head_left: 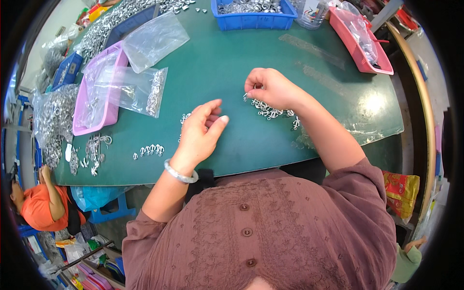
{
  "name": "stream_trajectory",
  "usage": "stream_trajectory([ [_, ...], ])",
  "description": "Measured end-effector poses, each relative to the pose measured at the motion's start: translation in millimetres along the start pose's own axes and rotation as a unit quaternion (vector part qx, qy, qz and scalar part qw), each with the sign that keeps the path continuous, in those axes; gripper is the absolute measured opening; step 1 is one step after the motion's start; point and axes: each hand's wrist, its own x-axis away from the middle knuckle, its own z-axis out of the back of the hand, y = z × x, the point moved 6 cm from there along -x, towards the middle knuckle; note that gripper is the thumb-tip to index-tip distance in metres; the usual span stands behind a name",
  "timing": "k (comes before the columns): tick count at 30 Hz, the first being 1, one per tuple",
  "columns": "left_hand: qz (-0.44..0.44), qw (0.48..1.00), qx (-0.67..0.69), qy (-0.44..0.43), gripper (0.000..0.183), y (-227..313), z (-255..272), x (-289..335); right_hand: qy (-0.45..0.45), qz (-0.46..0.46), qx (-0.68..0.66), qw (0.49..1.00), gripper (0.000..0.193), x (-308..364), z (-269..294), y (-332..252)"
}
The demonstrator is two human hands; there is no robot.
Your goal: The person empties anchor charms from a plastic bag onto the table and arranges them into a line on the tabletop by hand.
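My right hand (270,89) is closed in a pinch, with a small silver anchor charm (245,97) at its fingertips. Just below it lies a loose pile of silver anchor charms (270,113) on the green tabletop (232,63). My left hand (200,130), a pale bangle (181,172) on its wrist, hovers low over the table with thumb and fingers apart and nothing seen in them. A few charms (185,117) peek out beside that hand, which partly hides them. Further left, several anchor charms (150,150) stand together in a short row.
At left are a pink tray (79,126) of plastic bags, a bag of silver parts (156,92) and heaped metal rings (58,116). A blue bin (256,21) stands at the far side, a red basket (367,63) far right. Someone in orange (43,208) sits at lower left.
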Motion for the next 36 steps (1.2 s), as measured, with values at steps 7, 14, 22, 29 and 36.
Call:
stream_trajectory([
  [7, 0.106, 0.928, 0.348, -0.084, 0.016, 1, -36, -13, -0.025, 0.019, -0.233, 0.972, 0.011, 20, 2, -26],
  [14, 0.175, 0.896, 0.404, -0.068, 0.012, -1, -34, -8, 0.056, 0.097, 0.209, 0.972, 0.016, 29, -6, 4],
  [22, 0.176, 0.878, 0.439, -0.074, 0.012, -3, -34, -4, 0.045, 0.067, 0.202, 0.976, 0.011, 29, -5, -4],
  [29, 0.188, 0.708, 0.634, -0.250, 0.016, -2, -55, 9, -0.024, 0.159, -0.248, 0.955, 0.012, 30, -7, -38],
  [36, 0.212, 0.775, 0.575, -0.155, 0.030, -6, -50, 9, -0.048, 0.097, -0.161, 0.981, 0.015, 28, -12, -34],
])
